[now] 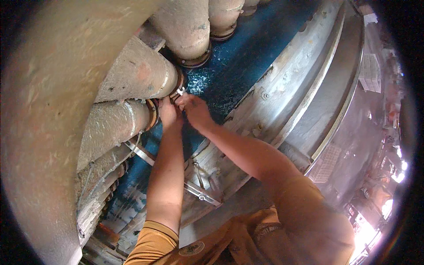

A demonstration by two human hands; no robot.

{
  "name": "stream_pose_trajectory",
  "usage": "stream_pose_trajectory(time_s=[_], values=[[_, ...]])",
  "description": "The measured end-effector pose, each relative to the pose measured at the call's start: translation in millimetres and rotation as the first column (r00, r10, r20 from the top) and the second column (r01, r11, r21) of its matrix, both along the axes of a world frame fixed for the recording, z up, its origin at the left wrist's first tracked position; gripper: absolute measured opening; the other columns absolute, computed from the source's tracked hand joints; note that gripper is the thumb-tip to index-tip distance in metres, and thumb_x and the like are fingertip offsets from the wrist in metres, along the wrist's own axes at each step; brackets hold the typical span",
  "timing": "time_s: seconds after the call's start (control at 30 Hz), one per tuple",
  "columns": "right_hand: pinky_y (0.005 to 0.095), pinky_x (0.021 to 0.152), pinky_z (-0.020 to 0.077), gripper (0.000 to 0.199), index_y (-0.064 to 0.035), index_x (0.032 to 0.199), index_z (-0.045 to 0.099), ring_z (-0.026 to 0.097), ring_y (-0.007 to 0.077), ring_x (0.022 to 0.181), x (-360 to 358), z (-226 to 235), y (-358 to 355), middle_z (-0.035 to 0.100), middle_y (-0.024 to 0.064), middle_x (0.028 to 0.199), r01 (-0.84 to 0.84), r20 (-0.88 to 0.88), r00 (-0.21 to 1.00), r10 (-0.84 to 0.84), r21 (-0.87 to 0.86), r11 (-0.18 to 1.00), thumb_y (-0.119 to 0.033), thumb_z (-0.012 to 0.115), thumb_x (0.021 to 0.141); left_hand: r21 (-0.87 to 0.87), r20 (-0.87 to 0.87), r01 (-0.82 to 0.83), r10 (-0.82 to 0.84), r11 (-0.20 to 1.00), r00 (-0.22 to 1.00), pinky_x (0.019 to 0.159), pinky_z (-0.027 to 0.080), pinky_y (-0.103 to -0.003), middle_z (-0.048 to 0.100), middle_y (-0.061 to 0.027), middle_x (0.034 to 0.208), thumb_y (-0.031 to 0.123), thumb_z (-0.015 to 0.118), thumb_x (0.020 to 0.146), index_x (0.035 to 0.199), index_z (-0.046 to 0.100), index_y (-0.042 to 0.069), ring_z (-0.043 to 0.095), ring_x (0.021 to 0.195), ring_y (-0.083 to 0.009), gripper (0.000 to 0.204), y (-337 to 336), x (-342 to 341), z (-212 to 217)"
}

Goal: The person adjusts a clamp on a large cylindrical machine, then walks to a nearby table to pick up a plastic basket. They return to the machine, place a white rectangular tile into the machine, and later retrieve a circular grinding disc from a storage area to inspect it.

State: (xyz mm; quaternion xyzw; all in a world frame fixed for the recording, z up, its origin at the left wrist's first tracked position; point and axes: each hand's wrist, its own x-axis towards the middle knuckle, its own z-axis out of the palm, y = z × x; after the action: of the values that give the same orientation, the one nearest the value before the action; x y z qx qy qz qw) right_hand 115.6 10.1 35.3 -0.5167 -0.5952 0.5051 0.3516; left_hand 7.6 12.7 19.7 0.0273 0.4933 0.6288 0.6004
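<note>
Both arms reach up to the brown flanged end (180, 81) of a dusty grey cylinder (143, 70), where my hands meet. My right hand (196, 112) is closed, its fingers pinched at the flange's lower edge. A small bright metal piece (180, 91), perhaps the end of a wrench, shows at those fingertips. Close beside it, my left hand (169, 112) has its fingers bent up against the underside of the flange. Its fingertips are partly hidden, so I cannot tell whether it grips anything. Behind the hands lies a wet-looking blue surface (229, 66).
More dusty cylinders (185, 28) line the left side. A large beige rounded surface (53, 110) fills the near left. Below my hands a metal bar (201, 193) crosses the gap. Curved metal ledges (300, 97) run along the right, with a grey floor (357, 137) beyond.
</note>
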Motion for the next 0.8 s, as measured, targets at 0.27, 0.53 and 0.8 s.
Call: stream_pose_trajectory(time_s=[0.27,0.53,0.8], values=[[0.0414,0.077,0.0484,0.032,-0.0029,0.088,0.065,0.062,0.0351,0.084,49.7,36.5,78.9,0.065,0.0176,0.086,-0.554,0.041,0.81,0.585,-0.273,0.786,-0.025,0.042,0.093,-0.052,-0.014,-0.002,0.002,0.999,1.0,0.066,0.054,-0.034,0.063,-0.0101,0.092,0.021,0.041,0.096,0.112,0.05,0.006,0.064,0.075,-0.0219,0.024,3.1,7.7,14.4],[0.0321,0.075,0.0464,0.04,0.0009,0.089,0.067,0.061,0.0237,0.075,32.9,20.4,65.4,0.067,0.0144,0.08,-0.56,-0.18,0.829,0.53,-0.236,0.795,-0.029,0.041,0.096,-0.094,-0.054,-0.02,0.014,0.995,0.998,0.07,0.052,-0.033,0.063,-0.011,0.095,0.021,0.04,0.095,0.11,0.053,0.006,0.063,0.081,-0.0229,0.025,-0.3,5.2,9.6],[0.0399,0.079,0.0456,0.034,-0.0027,0.089,0.059,0.058,0.0322,0.087,-26.5,23.9,-8.3,0.062,0.0152,0.087,0.145,-0.038,0.985,-0.166,-0.328,0.934,-0.023,0.033,0.096,-0.188,-0.468,0.084,-0.165,0.979,0.868,0.074,0.045,-0.036,0.063,-0.0074,0.092,0.029,0.044,0.093,0.104,0.059,0.003,0.06,0.084,-0.0225,0.032,-5.8,-9.5,-3.0]])
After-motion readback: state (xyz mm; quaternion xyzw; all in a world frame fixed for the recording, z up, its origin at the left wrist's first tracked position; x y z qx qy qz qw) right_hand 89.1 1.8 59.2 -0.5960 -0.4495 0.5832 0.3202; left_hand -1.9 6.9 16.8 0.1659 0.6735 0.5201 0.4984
